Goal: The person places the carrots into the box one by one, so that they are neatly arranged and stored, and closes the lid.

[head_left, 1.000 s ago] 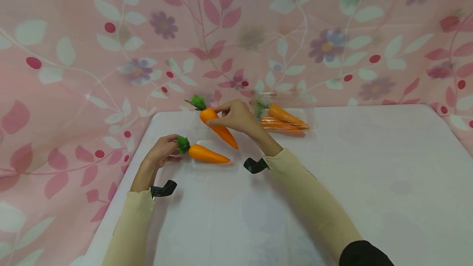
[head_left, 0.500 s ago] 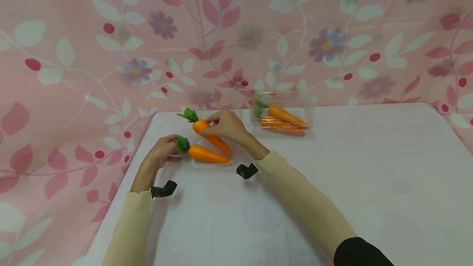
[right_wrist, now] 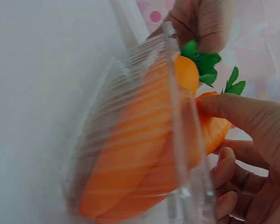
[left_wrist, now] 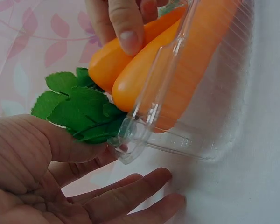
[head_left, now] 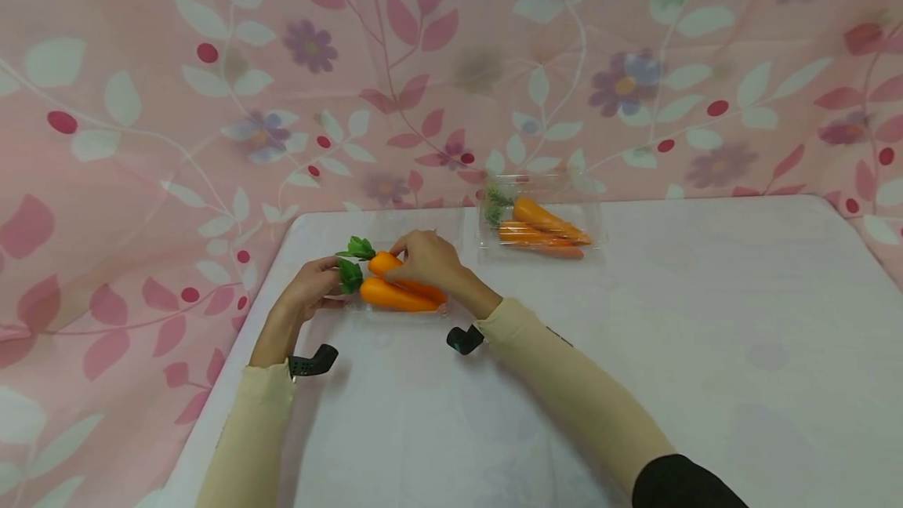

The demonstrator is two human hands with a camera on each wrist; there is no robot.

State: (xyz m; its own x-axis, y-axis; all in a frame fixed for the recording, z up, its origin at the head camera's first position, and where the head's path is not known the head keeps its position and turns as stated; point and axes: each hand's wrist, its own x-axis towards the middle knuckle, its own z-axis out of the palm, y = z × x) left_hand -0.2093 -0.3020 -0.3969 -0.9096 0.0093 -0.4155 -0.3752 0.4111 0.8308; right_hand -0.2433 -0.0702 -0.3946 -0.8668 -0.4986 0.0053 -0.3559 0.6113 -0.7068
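My left hand (head_left: 310, 288) pinches the near corner of a clear plastic box (left_wrist: 219, 144) between thumb and forefinger, its other fingers stretched out below. Inside the box lies an artificial carrot (head_left: 395, 295) with green leaves over the rim by my left thumb. Just behind it, a second artificial carrot (right_wrist: 217, 130) is between the thumb and fingers of my right hand (head_left: 430, 263). That second carrot sits alongside the first, partly below the rim, with its leafy top to the left. My right hand covers its middle in the head view.
Another clear plastic box (head_left: 594, 214) with several carrots (head_left: 539, 219) and feathery greens stands at the table's back edge, right of my hands. A white cloth (head_left: 423, 414) covers the table. A pink flowered curtain (head_left: 451, 85) hangs behind it.
My right hand has lowered the second carrot toward me and slightly left, from above the box to beside the first carrot. My left hand has stayed at the box corner.
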